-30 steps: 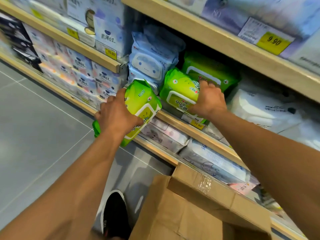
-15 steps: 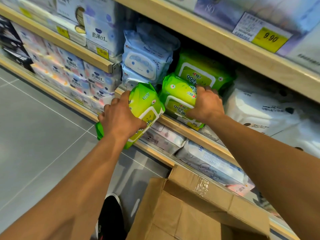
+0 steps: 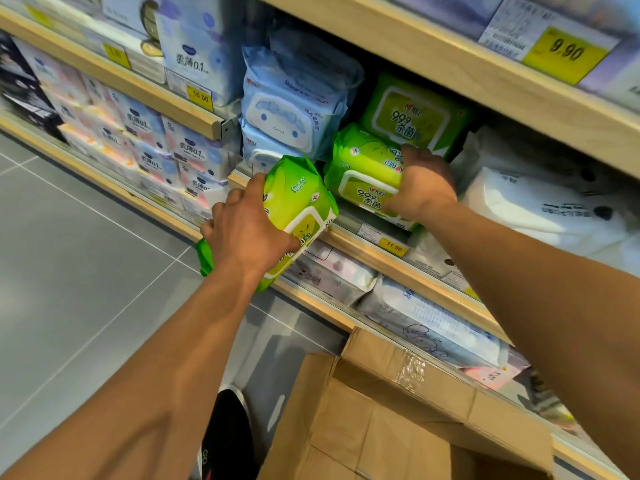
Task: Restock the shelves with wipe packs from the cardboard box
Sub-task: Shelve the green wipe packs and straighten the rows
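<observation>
1. While the left hand (image 3: 247, 233) grips a green pack (image 3: 298, 216) with fingers curled over its top and thumb along its side, the pack is tilted, its upper end at the shelf edge (image 3: 349, 237) and its lower end hanging out over the floor (image 3: 86, 271).
2. The right hand (image 3: 420, 185) rests on a second green pack (image 3: 363, 174) on the shelf, fingers curled around its right end; that pack lies at the shelf front, its white-framed lid facing outward.
3. A third green pack (image 3: 412, 112) stands behind and above the second, touching it.
4. Two blue packs (image 3: 291, 109) are stacked just left of the green ones, the lower one partly hidden by the held pack.
5. White packs (image 3: 540, 209) lie to the right of the right hand on the same shelf.
6. A yellow price tag (image 3: 393, 247) marked 11.90 sits on the shelf edge below the second pack; another tag (image 3: 566, 51) marked 9.90 sits on the shelf above.
7. The cardboard box (image 3: 398, 420) stands on the floor below the shelves, its flaps open, beside a black shoe (image 3: 227, 431); its contents cannot be seen.
</observation>
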